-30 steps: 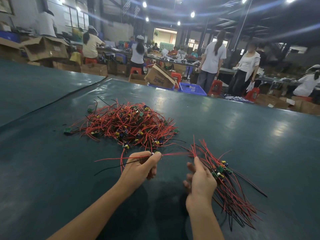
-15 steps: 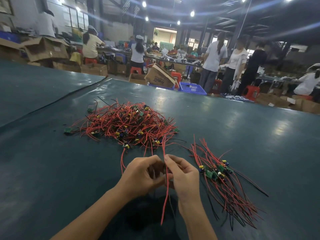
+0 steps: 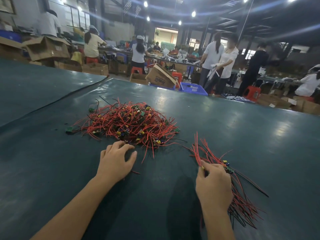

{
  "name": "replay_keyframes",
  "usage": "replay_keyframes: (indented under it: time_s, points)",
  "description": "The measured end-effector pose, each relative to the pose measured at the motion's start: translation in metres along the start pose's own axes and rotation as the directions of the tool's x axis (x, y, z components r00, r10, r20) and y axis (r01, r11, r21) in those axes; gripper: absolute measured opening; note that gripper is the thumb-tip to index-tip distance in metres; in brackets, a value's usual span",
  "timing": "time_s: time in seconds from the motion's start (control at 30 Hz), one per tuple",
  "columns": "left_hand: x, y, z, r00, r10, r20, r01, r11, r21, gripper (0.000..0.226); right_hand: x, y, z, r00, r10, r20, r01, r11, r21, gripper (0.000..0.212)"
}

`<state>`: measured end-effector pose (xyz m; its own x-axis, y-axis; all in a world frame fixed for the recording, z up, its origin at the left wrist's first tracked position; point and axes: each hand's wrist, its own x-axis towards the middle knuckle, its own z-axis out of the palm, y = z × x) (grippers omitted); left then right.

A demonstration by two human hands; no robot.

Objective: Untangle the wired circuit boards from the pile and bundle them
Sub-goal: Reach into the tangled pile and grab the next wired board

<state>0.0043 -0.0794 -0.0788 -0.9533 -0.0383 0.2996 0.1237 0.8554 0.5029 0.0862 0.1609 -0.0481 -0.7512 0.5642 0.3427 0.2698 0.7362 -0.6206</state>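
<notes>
At pile [image 3: 128, 123] edge with spread left hand [image 3: 116, 161], pinching bundle [image 3: 242, 201] in right hand [image 3: 213, 185]; risks dragging tangled neighbours if yanked

Left hand [image 3: 116, 163] at pile [image 3: 128, 123]; right hand [image 3: 213, 184] grips bundle [image 3: 242, 205].

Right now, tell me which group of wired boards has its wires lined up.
The smaller bundle at the right hand: its wires run roughly parallel, unlike the tangled pile by the left hand.

A dim workshop under ceiling lights [image 3: 193, 13], with cardboard boxes [image 3: 46, 49], red stools [image 3: 253, 90] and a blue crate [image 3: 193, 88].
</notes>
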Motion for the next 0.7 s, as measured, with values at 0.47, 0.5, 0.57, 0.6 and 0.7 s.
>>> replay_keyframes:
  time_s: [0.47, 0.5, 0.57, 0.6, 0.7]
  points:
    - [-0.008, 0.017, -0.005, 0.919, 0.192, -0.345, -0.287, 0.924, -0.251, 0.016, -0.039, -0.037, 0.034, 0.931, -0.265, 0.251, 0.112, 0.862, 0.494, 0.020]
    - [-0.009, 0.021, -0.006, 0.898, 0.211, -0.386, -0.321, 0.914, -0.248, 0.016, -0.039, -0.037, 0.034, 0.933, -0.262, 0.247, 0.107, 0.857, 0.504, 0.019]
    - [-0.011, 0.026, -0.008, 0.836, 0.254, -0.486, -0.400, 0.888, -0.224, 0.012, -0.037, -0.037, 0.034, 0.939, -0.245, 0.240, 0.086, 0.846, 0.526, 0.015]
    - [-0.012, 0.030, -0.009, 0.800, 0.284, -0.529, -0.446, 0.871, -0.207, 0.011, -0.036, -0.037, 0.033, 0.943, -0.233, 0.237, 0.068, 0.833, 0.549, 0.013]
    - [-0.018, 0.039, -0.012, 0.702, 0.393, -0.594, -0.572, 0.808, -0.141, 0.019, -0.035, -0.040, 0.031, 0.949, -0.177, 0.261, -0.052, 0.728, 0.683, 0.018]
